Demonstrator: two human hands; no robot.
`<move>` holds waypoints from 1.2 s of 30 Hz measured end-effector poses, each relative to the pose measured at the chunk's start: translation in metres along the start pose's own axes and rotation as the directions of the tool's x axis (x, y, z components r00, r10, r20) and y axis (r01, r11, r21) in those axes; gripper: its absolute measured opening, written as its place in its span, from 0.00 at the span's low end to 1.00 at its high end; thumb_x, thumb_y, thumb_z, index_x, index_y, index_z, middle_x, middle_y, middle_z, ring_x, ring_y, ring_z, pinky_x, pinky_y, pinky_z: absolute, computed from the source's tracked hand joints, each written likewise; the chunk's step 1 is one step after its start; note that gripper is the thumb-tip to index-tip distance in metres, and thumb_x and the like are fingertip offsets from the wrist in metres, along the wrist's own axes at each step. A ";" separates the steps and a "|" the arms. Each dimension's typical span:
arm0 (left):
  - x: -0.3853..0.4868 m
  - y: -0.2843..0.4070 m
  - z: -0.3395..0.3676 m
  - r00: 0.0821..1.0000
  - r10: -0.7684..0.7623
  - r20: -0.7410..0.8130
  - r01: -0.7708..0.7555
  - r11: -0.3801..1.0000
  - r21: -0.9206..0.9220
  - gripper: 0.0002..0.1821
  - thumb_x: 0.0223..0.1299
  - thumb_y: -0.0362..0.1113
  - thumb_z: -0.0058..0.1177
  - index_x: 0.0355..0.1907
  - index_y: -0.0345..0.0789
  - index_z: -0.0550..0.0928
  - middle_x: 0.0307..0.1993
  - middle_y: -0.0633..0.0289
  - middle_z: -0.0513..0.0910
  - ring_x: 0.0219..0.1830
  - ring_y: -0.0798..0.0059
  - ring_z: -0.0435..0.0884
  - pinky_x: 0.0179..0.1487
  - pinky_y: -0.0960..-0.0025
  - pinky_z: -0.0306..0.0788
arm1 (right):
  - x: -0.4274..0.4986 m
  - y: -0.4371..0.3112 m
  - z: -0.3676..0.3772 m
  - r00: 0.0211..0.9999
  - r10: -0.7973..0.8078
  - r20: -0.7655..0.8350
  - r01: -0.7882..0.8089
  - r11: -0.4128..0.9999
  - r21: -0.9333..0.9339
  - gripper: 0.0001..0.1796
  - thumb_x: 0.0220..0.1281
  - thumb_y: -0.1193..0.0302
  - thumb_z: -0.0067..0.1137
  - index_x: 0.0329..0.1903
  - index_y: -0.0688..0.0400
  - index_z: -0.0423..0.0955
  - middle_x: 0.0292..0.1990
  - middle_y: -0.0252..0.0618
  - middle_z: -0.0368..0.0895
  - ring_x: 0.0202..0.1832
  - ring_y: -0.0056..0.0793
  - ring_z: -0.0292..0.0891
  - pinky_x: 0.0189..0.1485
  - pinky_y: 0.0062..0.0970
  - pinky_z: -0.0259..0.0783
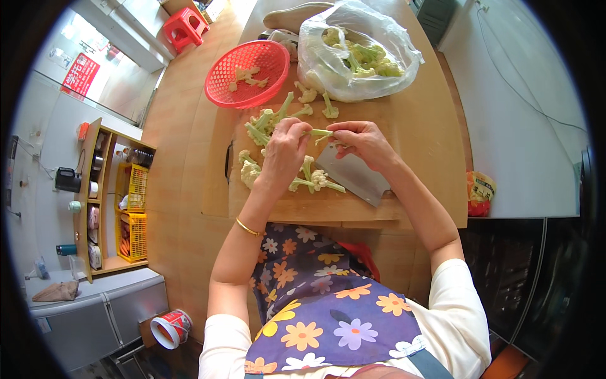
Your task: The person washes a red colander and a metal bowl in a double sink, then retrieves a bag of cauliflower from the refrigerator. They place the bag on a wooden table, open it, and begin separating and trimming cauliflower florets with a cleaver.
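Observation:
Between my left hand [287, 150] and my right hand [362, 143] a thin green cauliflower stem [319, 132] is pinched, one end in each hand's fingertips. A cleaver blade [352, 173] lies flat on the wooden cutting board [265, 208] below my right hand; its handle cannot be made out. Cauliflower florets [251, 173] with long stems lie around and partly behind my left hand. More florets [330, 108] lie beyond my hands. A red plastic colander [222, 97] at the far left holds a few small pieces. A clear plastic bag [315, 61] holds more cauliflower.
A long pale gourd-like thing [289, 18] lies behind the colander, beside the bag. The wooden table [435, 142] reaches out past the board to the right. A red stool [183, 28], a shelf with yellow crates [132, 232] and a bucket [170, 329] stand to the left.

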State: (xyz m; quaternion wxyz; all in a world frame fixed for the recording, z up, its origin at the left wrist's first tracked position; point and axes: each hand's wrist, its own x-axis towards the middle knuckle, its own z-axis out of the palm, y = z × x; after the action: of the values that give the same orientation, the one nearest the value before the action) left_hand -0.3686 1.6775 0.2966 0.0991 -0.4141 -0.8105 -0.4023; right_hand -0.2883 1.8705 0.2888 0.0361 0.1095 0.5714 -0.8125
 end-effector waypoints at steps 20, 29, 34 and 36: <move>-0.012 0.026 -0.004 0.858 -0.453 0.240 0.459 0.470 -0.754 0.11 0.62 0.31 0.58 0.46 0.30 0.80 0.37 0.65 0.82 0.35 0.87 0.78 0.40 0.81 0.73 | -0.033 0.006 -0.028 0.998 0.056 -0.002 -0.053 0.949 0.312 0.13 0.62 0.74 0.55 0.48 0.64 0.77 0.32 0.37 0.80 0.28 0.21 0.74 0.34 0.24 0.78; -0.012 0.037 0.003 0.987 -0.140 0.080 0.153 0.967 -0.205 0.11 0.58 0.28 0.56 0.44 0.29 0.79 0.50 0.48 0.78 0.45 0.56 0.81 0.45 0.63 0.77 | -0.036 -0.027 0.003 0.995 -0.098 0.028 0.100 0.992 -0.081 0.12 0.63 0.71 0.60 0.45 0.64 0.81 0.32 0.37 0.83 0.29 0.20 0.77 0.33 0.25 0.79; -0.013 0.033 0.000 0.998 0.044 0.052 -0.045 0.999 0.019 0.11 0.57 0.27 0.56 0.44 0.30 0.79 0.51 0.47 0.78 0.48 0.50 0.80 0.49 0.59 0.77 | -0.033 -0.022 -0.001 0.999 -0.035 0.025 0.035 0.999 -0.018 0.10 0.61 0.72 0.61 0.43 0.64 0.81 0.31 0.37 0.83 0.28 0.20 0.77 0.32 0.26 0.80; -0.013 0.031 0.004 0.996 0.077 0.053 -0.077 0.997 0.011 0.11 0.57 0.27 0.56 0.44 0.30 0.79 0.51 0.47 0.77 0.50 0.49 0.79 0.49 0.59 0.76 | -0.031 -0.014 -0.002 0.999 0.007 0.038 -0.012 0.993 0.115 0.09 0.61 0.72 0.60 0.42 0.64 0.81 0.31 0.37 0.82 0.29 0.21 0.77 0.33 0.26 0.80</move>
State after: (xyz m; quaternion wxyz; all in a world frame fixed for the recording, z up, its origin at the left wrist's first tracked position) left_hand -0.3356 1.6832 0.3050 0.0957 -0.4550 -0.7988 -0.3818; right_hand -0.2602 1.8748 0.3082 0.0442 0.0989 0.5224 -0.8458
